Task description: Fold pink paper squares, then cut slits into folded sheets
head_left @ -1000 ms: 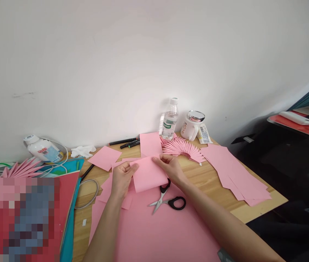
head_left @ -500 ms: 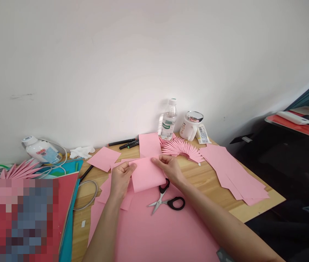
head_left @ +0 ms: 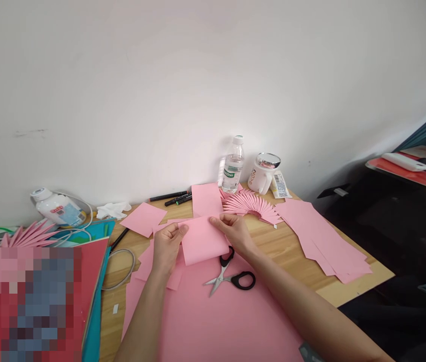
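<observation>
The person's left hand pinches a small pink sheet by its upper left corner, while the right hand grips the far edge near the upper right corner, thumb on the near face. The sheet is tilted between them above a large pink sheet, its near edge reaching the upper handle of the scissors; whether it touches that handle is hard to tell. The scissors lie with blades parted, tips pointing left (toward the left forearm). Bare wood of the desk shows between the right forearm and the long pink strips, which run close along the desk's right edge. Beyond the right hand, a pleated pink fan narrows the room in front of the bottle and mug. On the left, a red folder bounds the working space.
</observation>
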Available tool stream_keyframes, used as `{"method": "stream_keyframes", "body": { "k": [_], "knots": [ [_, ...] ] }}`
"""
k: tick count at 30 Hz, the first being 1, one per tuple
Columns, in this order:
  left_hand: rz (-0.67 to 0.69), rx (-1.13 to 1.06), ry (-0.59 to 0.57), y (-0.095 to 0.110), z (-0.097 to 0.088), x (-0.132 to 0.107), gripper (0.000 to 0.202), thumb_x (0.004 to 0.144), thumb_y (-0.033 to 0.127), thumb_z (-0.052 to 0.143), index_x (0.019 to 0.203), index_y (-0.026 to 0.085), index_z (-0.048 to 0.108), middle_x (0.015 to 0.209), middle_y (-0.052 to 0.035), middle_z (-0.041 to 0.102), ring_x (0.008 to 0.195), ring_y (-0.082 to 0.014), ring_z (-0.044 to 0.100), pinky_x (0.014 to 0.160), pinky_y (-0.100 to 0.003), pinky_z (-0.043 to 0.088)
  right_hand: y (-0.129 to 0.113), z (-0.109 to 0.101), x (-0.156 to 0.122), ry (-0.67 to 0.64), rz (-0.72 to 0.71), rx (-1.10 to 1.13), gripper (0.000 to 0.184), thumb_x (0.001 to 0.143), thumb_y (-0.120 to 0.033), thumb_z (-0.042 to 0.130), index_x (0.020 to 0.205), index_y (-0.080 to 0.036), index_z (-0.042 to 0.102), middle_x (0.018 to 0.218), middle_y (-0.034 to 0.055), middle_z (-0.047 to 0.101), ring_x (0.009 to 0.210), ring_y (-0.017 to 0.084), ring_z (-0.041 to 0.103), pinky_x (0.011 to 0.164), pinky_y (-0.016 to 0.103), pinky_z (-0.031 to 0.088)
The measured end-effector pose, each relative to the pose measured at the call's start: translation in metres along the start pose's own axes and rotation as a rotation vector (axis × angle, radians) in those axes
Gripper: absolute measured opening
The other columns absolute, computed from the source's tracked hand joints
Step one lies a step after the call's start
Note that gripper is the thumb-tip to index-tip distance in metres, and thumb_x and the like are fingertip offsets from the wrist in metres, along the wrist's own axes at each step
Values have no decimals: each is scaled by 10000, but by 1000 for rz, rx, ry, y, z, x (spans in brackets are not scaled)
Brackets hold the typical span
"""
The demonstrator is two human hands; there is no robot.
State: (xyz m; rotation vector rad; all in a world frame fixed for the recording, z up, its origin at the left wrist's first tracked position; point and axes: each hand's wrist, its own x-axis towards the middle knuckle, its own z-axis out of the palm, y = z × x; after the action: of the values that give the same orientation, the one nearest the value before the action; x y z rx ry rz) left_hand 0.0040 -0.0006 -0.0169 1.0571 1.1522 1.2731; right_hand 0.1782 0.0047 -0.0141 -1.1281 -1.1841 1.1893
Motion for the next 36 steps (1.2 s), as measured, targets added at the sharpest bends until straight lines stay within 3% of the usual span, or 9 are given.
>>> {"method": "stream_keyframes", "body": {
  "k": [11,21,29,36],
  "knots": [
    [-2,6,-5,3,1,-1,264,630,380,699,708,130,663,628,-6,605,582,-113,511,555,-224,391,0,0,0,19,-4,-40,484,652,-531,632,495,-184,333,494,-63,270,461,56,208,427,222,136],
    [13,-1,-6,2,0,-1,274,631,384,696,586,130,602,543,15,532,509,-87,446,514,-216,377,3,1,1,28,-17,-22,496,644,-532,648,488,-184,331,492,-60,272,464,59,208,426,226,138],
    [19,-9,7,2,0,-1,261,643,369,693,715,121,658,616,-7,589,570,-104,490,547,-221,391,1,1,-1,7,50,97,377,624,-504,680,623,-147,558,561,-17,502,483,83,388,442,213,271],
    [4,6,-1,6,2,-2,268,637,385,695,657,126,630,575,7,554,551,-100,470,532,-216,375,0,1,0,37,29,100,372,608,-488,699,577,-141,567,523,-23,494,469,75,377,430,207,267]
  ]
}}
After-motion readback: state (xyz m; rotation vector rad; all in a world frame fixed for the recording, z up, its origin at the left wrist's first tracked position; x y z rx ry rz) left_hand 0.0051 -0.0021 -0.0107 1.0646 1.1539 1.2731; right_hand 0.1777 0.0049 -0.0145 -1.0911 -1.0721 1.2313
